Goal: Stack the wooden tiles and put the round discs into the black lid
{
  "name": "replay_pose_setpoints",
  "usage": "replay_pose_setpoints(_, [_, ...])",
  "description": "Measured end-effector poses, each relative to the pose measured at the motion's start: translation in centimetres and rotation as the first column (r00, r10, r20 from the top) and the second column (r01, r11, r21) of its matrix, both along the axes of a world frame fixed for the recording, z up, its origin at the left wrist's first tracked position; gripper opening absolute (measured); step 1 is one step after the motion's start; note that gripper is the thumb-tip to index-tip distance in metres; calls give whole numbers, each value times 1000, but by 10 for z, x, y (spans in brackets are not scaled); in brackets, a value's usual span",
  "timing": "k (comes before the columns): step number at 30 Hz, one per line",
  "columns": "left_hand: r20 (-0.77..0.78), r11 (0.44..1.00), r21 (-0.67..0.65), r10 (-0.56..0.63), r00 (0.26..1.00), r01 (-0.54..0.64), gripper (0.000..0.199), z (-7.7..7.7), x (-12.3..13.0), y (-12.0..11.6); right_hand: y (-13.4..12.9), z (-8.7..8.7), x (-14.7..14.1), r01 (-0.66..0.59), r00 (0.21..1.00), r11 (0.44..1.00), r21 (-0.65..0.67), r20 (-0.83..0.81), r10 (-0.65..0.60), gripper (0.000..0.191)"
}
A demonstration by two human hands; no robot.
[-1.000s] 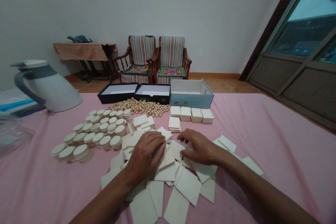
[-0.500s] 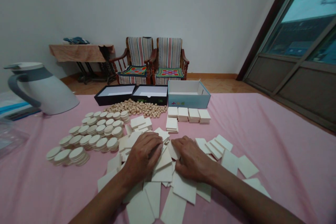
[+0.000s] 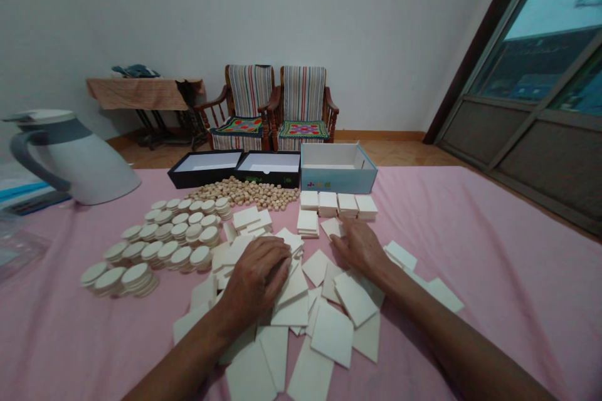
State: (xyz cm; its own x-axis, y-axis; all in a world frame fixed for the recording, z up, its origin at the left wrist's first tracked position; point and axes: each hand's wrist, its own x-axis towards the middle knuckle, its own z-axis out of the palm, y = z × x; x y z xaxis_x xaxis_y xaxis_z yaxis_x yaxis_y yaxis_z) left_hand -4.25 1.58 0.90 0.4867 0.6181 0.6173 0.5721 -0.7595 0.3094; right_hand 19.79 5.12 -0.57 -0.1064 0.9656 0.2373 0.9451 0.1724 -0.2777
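Right fingers and thumb of the right hand grasp 1 pale square tile, tilted, just right of a short stack; the farther left hand curls over loose tiles, grip unclear.

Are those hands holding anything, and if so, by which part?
The right hand seems to pinch a small square at its right side. The left hand is over the pile; whether it grips anything cannot be told.
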Motion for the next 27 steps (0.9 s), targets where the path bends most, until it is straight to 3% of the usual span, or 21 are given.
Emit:
replay_pose_setpoints(3, [4,1000,-5,2,1000,-2,13,0,0,0,-4,7,5,16,999,999,-42,46,-14,23])
replay_pose_setpoints(8, [0,1000,-11,-2,1000,2,14,1,1,0,-4,9,10,-47,991,987,-156,118,66,25])
replay_pose_setpoints(13, [3,1000,6,3,1000,-3,13,3,1,0,-3,5,5,-138,990,982,-131,9,141,26])
replay_pose_setpoints(18, [-1,1000,-4,0,1000,0,13,3,2,-1,-20,13,-4,-215,974,970,-116,-94,205,18])
replay_pose_setpoints(22, [-1,1000,-12,7,1000,-7,13,2,3,0,-41,19,-22,-234,967,959,-162,59,246,36])
replay_pose_setpoints(27, [-1,1000,12,4,1000,-4,13,2,3,1,-49,16,-42,-164,966,973,-161,173,191,46])
